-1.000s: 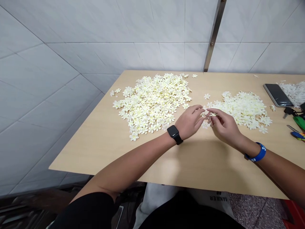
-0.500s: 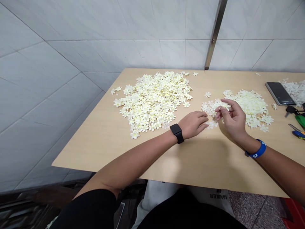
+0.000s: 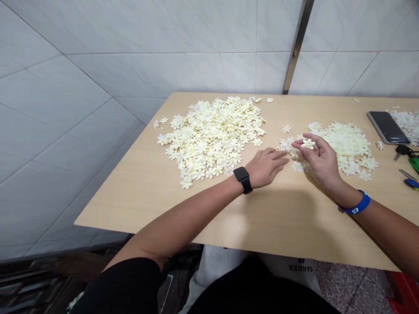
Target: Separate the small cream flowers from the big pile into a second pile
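Note:
Two heaps of small cream-white artificial flowers lie on a light wooden table (image 3: 157,205). The larger heap (image 3: 209,139) is at the left, and the smaller heap (image 3: 347,146) is at the right. My right hand (image 3: 319,162) is turned palm up over the smaller heap's near edge. It pinches a single flower (image 3: 308,143) at the fingertips. My left hand (image 3: 266,166) is empty, its fingers stretched toward a loose scatter of flowers (image 3: 299,159). A black smartwatch (image 3: 243,179) sits on my left wrist, and a blue wristband (image 3: 358,204) on my right.
At the table's far right lie a dark phone (image 3: 388,127), a heap of white strips (image 3: 407,122), keys (image 3: 402,150) and a blue-handled tool (image 3: 411,183). White tiled walls border the far and left table edges, with a metal strip (image 3: 297,48) on the wall.
My right hand has rotated palm up, bringing the flower into plain view at its fingertips. My left hand has stayed near the scatter, and the view has drifted slightly.

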`<state>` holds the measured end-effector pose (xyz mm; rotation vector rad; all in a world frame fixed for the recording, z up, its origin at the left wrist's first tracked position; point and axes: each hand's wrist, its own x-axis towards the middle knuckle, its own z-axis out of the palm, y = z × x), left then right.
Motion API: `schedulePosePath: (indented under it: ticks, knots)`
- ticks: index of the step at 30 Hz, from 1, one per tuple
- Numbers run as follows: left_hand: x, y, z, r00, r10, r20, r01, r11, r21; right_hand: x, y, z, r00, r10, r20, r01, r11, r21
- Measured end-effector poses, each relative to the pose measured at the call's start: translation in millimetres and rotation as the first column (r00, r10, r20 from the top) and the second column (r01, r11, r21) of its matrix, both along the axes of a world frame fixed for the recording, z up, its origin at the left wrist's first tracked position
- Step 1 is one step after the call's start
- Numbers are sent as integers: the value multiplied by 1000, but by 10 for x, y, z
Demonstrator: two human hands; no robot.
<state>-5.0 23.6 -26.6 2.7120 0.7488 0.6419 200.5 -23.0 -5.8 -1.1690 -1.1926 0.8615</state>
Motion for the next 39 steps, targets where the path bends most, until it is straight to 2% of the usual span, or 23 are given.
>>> schedulePosePath:
  ticks: [3,6,12,15,22,26,32,39]
  knots:
    - [-41,69,-14,973,93,210,-92,996,-16,2,0,16,1000,-2,-7,2,1000,-20]
    - [-64,96,21,899,187,396,-168,982,-82,-10,-7,34,1000,-16,-7,16,1000,-25]
    - [-81,18,142,625,367,688,-296,928,-226,7,-11,48,995,-103,14,103,994,35]
    - [-92,29,152,554,408,726,-341,906,-249,23,-4,43,992,-124,32,122,991,58]
    - [-97,106,134,559,453,694,-387,883,-265,12,-3,8,992,-120,30,117,990,79]
    - [-101,105,143,570,465,677,-399,877,-267,22,5,-6,993,-106,53,104,994,40]
    - [-91,94,146,554,449,701,-369,887,-277,41,17,-19,996,-59,73,57,998,20]
    - [-89,81,133,597,420,684,-352,903,-247,-26,-37,30,995,8,96,-3,999,-52]
